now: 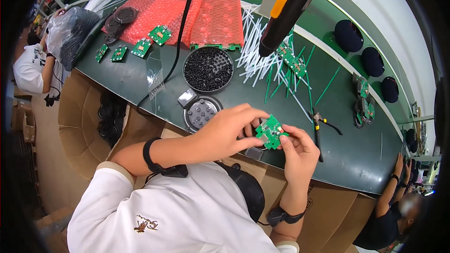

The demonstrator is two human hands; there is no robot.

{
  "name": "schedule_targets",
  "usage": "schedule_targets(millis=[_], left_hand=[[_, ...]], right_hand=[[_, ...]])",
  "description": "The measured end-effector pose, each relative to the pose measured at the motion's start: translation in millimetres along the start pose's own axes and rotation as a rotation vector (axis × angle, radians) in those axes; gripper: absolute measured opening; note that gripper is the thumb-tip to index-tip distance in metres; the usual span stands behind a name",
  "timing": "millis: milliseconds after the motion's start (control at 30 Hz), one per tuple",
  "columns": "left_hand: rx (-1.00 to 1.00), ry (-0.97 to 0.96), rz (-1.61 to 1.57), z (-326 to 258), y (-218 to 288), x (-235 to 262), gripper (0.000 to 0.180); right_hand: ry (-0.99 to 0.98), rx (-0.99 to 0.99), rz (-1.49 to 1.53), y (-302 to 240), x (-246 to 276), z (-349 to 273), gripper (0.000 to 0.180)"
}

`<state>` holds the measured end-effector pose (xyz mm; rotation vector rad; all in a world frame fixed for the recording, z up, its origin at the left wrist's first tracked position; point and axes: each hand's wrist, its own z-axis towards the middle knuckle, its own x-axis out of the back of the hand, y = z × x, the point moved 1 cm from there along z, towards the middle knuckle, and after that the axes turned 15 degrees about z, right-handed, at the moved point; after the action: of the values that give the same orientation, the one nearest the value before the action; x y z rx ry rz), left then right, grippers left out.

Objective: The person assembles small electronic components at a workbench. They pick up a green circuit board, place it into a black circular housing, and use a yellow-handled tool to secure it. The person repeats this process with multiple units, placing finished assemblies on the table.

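Over the table's near edge, a small green circuit board (pixel 269 132) is held between both hands. My left hand (pixel 229 129) pinches its left side between thumb and fingers. My right hand (pixel 300 154) grips the right edge, with the thumb on the board's face. A grey round plastic housing (pixel 201 112) lies left of my left hand. Behind it, small black screws (pixel 206 68) fill a round dish. Pliers with black and yellow handles (pixel 318 126) rest just beyond my right hand. Part of a dark object (pixel 254 153) shows under the board.
A black and orange electric screwdriver (pixel 288 14) hangs over the table. White strips (pixel 253 51), green strips (pixel 328 85) and a longer circuit board (pixel 293 60) lie beneath it. Red bubble wrap (pixel 215 21) and several small boards (pixel 141 47) are at the back left. Co-workers sit on either side.
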<state>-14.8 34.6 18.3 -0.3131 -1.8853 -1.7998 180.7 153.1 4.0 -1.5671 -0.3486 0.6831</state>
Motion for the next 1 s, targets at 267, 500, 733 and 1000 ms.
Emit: schedule_targets(millis=[267,500,733,1000], left_hand=[[-0.32,0.087,0.502,-21,-11,-3,0.081],[-0.351,0.136,0.552,-16,-13,-4,0.072],[-0.379,0.208,0.482,5,-5,13,0.043],[-0.298,0.17,0.296,13,1,9,0.032]], right_hand=[[-0.133,0.115,-0.461,-2,-6,10,0.028],[-0.278,0.356,-0.72,-10,-11,-2,0.045],[-0.249,0.477,-0.452,-4,-13,4,0.044],[0.084,0.428,-0.264,22,-30,0,0.021]])
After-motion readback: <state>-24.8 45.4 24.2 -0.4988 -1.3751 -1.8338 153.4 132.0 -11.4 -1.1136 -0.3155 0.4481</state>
